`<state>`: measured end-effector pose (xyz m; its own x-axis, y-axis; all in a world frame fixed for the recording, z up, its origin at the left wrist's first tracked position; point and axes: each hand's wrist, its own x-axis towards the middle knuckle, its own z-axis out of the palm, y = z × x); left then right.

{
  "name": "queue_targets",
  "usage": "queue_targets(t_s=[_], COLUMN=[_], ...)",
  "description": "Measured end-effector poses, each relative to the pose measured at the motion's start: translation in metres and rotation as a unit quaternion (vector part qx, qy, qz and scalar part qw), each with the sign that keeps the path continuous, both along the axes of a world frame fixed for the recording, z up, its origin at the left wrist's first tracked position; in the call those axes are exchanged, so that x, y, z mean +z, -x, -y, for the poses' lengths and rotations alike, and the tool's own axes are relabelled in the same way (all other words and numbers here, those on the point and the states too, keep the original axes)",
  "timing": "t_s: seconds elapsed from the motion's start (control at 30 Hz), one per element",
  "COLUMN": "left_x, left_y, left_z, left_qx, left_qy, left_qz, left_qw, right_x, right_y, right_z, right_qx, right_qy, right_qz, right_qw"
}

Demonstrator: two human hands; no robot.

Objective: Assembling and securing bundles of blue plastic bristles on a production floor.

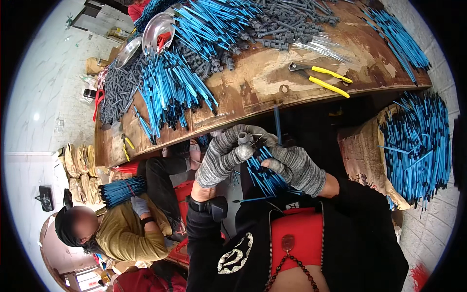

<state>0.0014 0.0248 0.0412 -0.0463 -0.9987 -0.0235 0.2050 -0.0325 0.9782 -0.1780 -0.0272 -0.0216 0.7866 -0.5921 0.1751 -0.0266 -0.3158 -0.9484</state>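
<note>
A short grey plastic fitting w/ a round end (pixel 244 138) is held to the L of the R hand (pixel 297 168) and a little beyond its thumb, just off the near edge of the brown wooden bench (pixel 258 82). The fitting's round end is turned up toward the cam., so its long axis is seen approx. end-on; it is already gripped by the L hand (pixel 220 158), so that one is nearer.

Both hands are covered by grey knit gloves & are brought close together. The L hand is closed on the fitting, thumb & fingers wrapped round it. The R hand's fingers are curled; a single darker blue rod (pixel 278 125) is seen standing out beyond them, pointed toward the bench, but whether it is gripped can't be told.

Btwn & below the hands, a loose bunch of thin light-blue rods (pixel 263 179) is seen, slanted from upper L to lower R. On the bench, a pair of yellow-handled pliers (pixel 323 80) is left lying w/ its handles spread, beyond the R hand.
</note>
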Motion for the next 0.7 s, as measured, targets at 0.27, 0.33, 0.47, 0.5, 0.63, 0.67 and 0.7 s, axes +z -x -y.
queue_targets(t_s=[0.27,0.33,0.47,0.5,0.63,0.67,0.7], left_x=[-0.029,-0.021,-0.012,-0.012,-0.008,-0.004,-0.003], left_y=[-0.011,-0.008,-0.002,-0.002,0.002,0.003,0.004], left_z=[-0.036,-0.045,-0.053,-0.055,-0.058,-0.057,-0.057], left_qx=[0.134,0.184,0.194,0.206,0.228,0.224,0.22], left_qy=[0.026,0.013,0.002,0.0,-0.002,-0.002,-0.001], left_qz=[0.102,0.195,0.173,0.165,0.175,0.202,0.229], left_qw=[0.985,0.963,0.965,0.964,0.958,0.953,0.948], right_x=[-0.013,-0.013,0.005,0.008,0.007,0.004,0.003], right_y=[-0.022,-0.027,-0.033,-0.034,-0.037,-0.038,-0.038], right_z=[0.005,0.005,0.002,0.001,-0.002,-0.003,-0.004], right_qx=[0.04,0.041,0.126,0.126,0.123,0.12,0.117], right_qy=[0.245,0.328,0.053,0.04,0.06,0.106,0.151], right_qz=[0.068,0.09,0.043,0.047,0.072,0.09,0.107], right_qw=[0.966,0.94,0.99,0.99,0.988,0.983,0.976])
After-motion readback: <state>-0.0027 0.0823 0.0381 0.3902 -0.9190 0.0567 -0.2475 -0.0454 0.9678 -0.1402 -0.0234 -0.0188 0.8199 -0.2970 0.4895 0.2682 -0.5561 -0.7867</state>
